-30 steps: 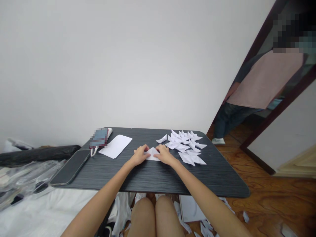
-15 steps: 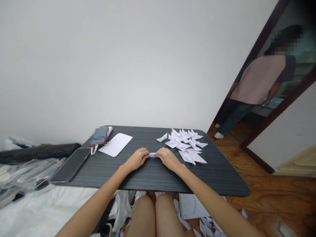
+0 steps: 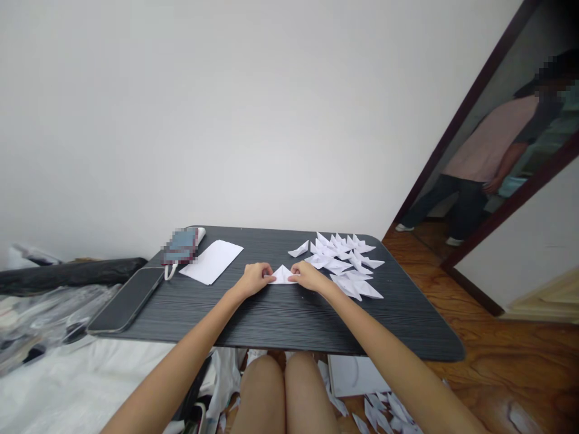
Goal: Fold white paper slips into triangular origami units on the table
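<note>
A small folded piece of white paper [image 3: 283, 275] with a triangular peak is held upright over the middle of the dark table [image 3: 253, 322]. My left hand [image 3: 257, 277] pinches its left end and my right hand [image 3: 307, 275] pinches the right end, both with closed fingers. Just beyond my right hand lies a group of folded white paper boats [image 3: 346, 256]. One paper boat [image 3: 299, 249] sits apart from them, to their left. To the left of my hands rests a stack of blank white paper sheets [image 3: 212, 262].
At the table's left are a dark phone [image 3: 126, 300] and a power bank with a white cable [image 3: 170, 271]. Plastic-wrapped items [image 3: 40, 307] lie further left. More folded paper [image 3: 389, 410] is on the floor under the table. A person [image 3: 493, 144] stands bent in the doorway.
The folded paper now shows a triangular peak where it was a narrow strip between my hands. My hands have shifted slightly up. The person in the doorway moved right and bent forward.
</note>
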A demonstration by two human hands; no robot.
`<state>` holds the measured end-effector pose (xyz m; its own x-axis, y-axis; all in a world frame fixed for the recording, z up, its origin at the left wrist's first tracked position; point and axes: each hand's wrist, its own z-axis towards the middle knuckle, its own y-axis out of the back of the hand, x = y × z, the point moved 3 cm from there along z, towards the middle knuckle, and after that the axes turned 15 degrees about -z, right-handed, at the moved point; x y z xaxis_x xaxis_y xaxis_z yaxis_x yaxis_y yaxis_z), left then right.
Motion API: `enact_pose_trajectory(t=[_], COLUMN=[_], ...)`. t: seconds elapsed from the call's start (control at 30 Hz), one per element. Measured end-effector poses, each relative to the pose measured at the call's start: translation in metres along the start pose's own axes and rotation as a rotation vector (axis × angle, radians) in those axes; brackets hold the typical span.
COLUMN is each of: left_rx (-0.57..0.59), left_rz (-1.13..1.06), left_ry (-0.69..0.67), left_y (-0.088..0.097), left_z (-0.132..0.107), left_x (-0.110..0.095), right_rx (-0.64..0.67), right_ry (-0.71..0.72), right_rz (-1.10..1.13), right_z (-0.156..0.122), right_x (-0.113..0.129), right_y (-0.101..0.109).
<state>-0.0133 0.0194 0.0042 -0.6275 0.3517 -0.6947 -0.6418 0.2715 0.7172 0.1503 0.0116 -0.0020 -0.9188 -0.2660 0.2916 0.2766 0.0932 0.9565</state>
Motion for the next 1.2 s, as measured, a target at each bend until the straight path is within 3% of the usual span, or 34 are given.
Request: enact_pose_trajectory(t=[0.17,0.3,0.4,0.63,0.8,1.0,1.1,1.2], left_rx=[0.003,-0.041,-0.022,-0.088,-0.15,-0.084,-0.046,-0.045], left_rz=[0.112,0.14,0.083,0.077,0.078,0.098,0.079,-0.096], left_ry=[0.043,-0.17,-0.322,-0.34,-0.232,0.124,0.107,-0.011], left_y=[-0.001,-0.009,-0.015,-0.006,-0.005,-0.002,0.001,0.006], left_z=[0.0,-0.008,-0.016,-0.036,-0.03,-0.002,0.002,0.002], left_x=[-0.005,-0.014,-0.016,-0.005,-0.004,0.004,0.008,0.01], right_rx=[-0.113,-0.296,-0.316,-0.329,-0.352,-0.328,-0.252,-0.299], right_ry=[-0.021,0.137,0.175,0.151,0.031,-0.083,-0.098,-0.017], right_rz=[-0.119,-0.298,-0.375,-0.388,-0.377,-0.136,-0.05,0.081], right_z=[-0.01,-0.028,-0.041,-0.057,-0.049,-0.02,-0.012,-0.011], right_x=[0.006,0.025,0.034,0.026,0.022,0.013,0.011,0.01], right_y=[0.004,0.002,-0.007,-0.006,0.001,-0.009,-0.016,-0.013])
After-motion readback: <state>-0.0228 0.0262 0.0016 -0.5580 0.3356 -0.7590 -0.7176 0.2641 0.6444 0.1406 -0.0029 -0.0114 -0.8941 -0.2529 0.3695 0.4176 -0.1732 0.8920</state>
